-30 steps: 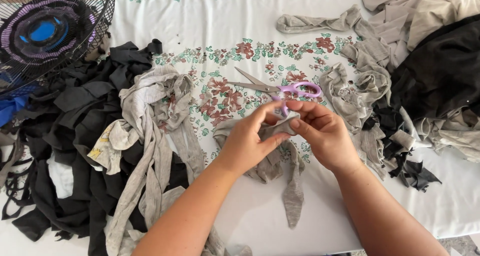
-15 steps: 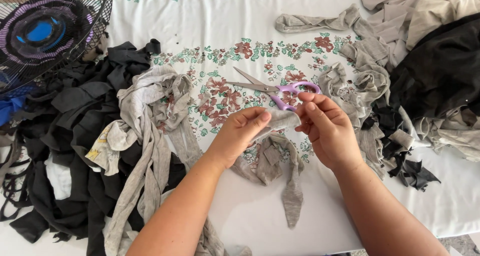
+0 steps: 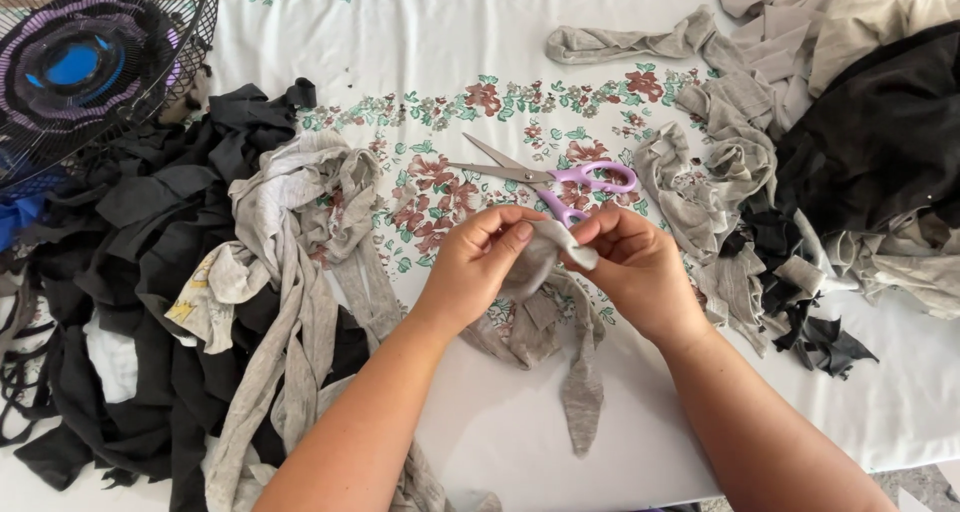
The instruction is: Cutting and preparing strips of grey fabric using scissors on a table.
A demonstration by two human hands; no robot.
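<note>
My left hand (image 3: 478, 268) and my right hand (image 3: 632, 268) both pinch the top of a grey fabric strip (image 3: 583, 390), close together above the middle of the table. The strip bunches under my hands and trails down toward the near edge. A pair of scissors with purple handles (image 3: 560, 180) lies shut on the cloth just beyond my fingers, apart from them.
A white tablecloth with a flower print (image 3: 440, 62) covers the table. Black and grey fabric strips (image 3: 190, 272) pile up at the left. A heap of grey, beige and black cloth (image 3: 830, 142) fills the right. A fan with a black grille (image 3: 90, 62) stands at the far left.
My right hand lifted off the strip toward the scissors half a second ago, then came back. Both hands now grip the strip's top together again.
</note>
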